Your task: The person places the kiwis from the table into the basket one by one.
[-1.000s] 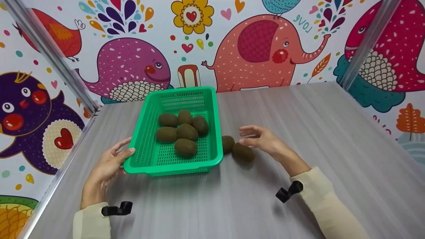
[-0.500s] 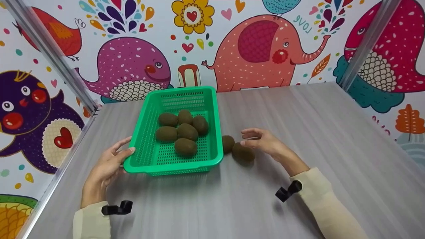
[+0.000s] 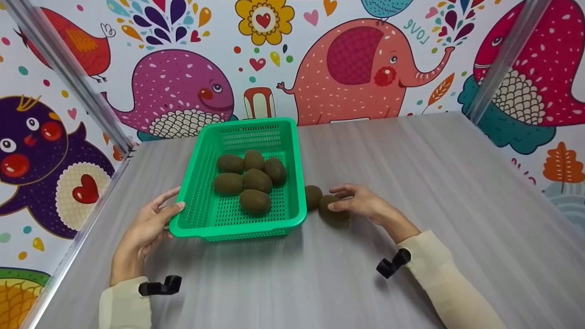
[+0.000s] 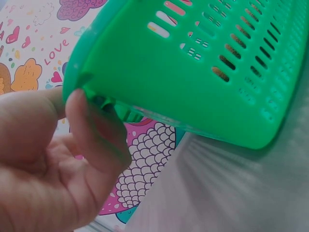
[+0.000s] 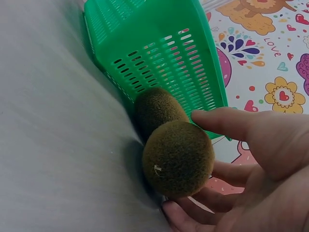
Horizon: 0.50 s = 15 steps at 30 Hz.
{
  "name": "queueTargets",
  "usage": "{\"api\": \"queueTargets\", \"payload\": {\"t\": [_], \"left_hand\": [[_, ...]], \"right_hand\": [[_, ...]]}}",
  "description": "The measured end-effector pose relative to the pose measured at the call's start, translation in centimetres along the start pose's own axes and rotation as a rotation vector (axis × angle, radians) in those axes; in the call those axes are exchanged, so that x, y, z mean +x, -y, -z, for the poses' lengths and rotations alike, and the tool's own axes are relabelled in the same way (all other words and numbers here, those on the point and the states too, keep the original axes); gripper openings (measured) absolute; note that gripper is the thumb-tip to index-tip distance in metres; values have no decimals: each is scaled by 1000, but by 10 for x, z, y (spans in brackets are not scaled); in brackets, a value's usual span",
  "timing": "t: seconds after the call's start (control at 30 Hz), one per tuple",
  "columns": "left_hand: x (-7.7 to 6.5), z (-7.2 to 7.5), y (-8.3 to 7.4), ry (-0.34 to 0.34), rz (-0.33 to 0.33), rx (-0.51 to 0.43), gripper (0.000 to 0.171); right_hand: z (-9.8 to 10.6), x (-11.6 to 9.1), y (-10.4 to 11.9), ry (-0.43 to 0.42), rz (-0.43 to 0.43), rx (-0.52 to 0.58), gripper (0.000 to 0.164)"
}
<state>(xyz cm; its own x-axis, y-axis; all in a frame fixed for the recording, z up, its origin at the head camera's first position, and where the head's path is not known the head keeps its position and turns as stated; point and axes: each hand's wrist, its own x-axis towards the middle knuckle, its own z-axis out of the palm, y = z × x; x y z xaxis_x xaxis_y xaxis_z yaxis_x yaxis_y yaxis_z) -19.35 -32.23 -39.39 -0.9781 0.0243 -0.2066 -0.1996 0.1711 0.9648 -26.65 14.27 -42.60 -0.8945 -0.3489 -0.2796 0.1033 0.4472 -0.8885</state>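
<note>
The green plastic basket holds several brown kiwis. My left hand grips its near left corner, thumb over the rim and fingers under it; the left wrist view shows the thumb at the rim from below. Two more kiwis lie on the table by the basket's right wall: one against the wall, the other in front of it. My right hand is over this nearer kiwi. In the right wrist view its thumb is right at the kiwi's edge, the fingers extended behind and beneath it.
The grey wood-grain table carries the basket and kiwis. Printed cartoon panels stand behind and to the sides, with metal posts at the corners. Each sleeve has a black mount at the wrist.
My right hand has lowered slightly toward the nearer loose kiwi, its thumb now overlapping it in the head view. My left hand and the basket stay in place.
</note>
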Motion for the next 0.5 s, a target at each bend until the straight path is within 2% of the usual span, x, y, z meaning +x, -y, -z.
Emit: {"api": "queueTargets", "payload": {"t": [0.2, 0.5], "left_hand": [[0, 0, 0, 5, -5, -5, 69], [0, 0, -1, 1, -6, 6, 69]], "right_hand": [[1, -2, 0, 40, -41, 28, 63], [1, -2, 1, 42, -91, 46, 62]]}}
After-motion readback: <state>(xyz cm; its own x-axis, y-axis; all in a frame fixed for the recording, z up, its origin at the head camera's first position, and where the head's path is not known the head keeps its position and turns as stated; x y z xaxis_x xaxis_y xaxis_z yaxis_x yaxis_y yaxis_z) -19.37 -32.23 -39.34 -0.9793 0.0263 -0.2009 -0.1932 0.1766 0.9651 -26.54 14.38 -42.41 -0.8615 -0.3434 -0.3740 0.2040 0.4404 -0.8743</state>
